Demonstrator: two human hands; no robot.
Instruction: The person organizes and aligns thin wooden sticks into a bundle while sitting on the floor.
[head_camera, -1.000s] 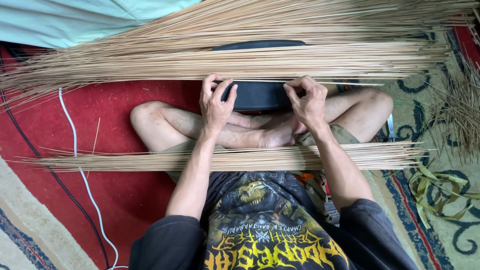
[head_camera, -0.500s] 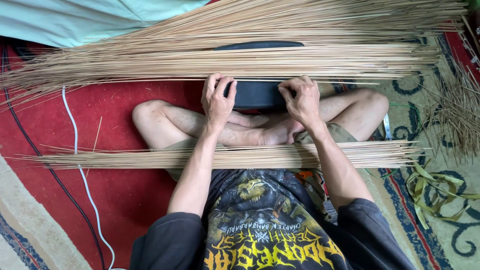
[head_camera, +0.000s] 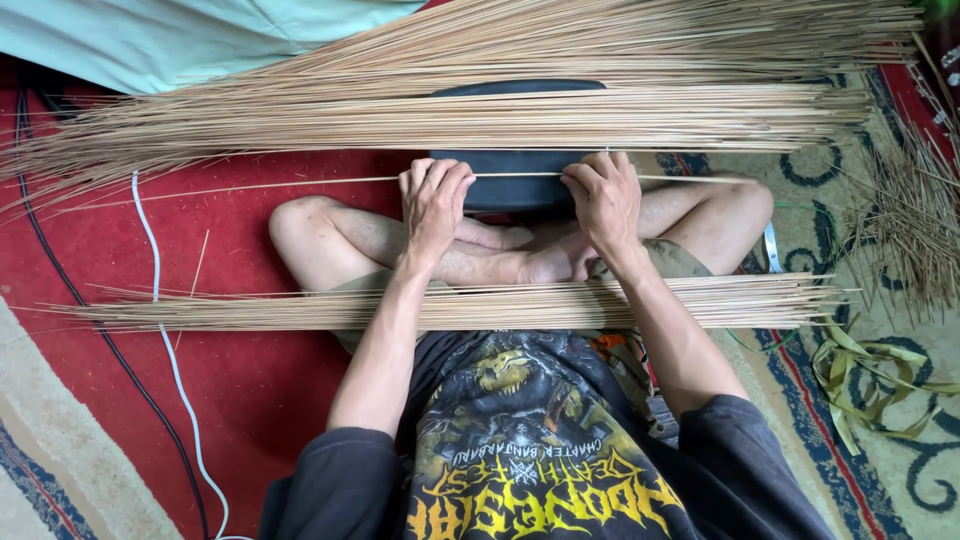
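Note:
I sit cross-legged on a red carpet (head_camera: 250, 380). My left hand (head_camera: 432, 203) and my right hand (head_camera: 602, 198) each pinch one thin tan stick (head_camera: 300, 182) that stretches sideways between them and beyond. Under the hands lies a black cushion-like block (head_camera: 515, 190). Beyond it spreads a wide pile of long tan sticks (head_camera: 450, 100). A smaller flat bundle of the same sticks (head_camera: 470, 305) rests across my lap, over my knees.
A white cable (head_camera: 160, 330) and a black cable (head_camera: 90, 320) run over the carpet at left. Pale green cloth (head_camera: 200, 35) lies at top left. Loose stick scraps (head_camera: 910, 230) and olive strips (head_camera: 875, 375) lie on the patterned rug at right.
Both hands have moved slightly away from me, up to the block's near edge, and a single stick now runs taut between them.

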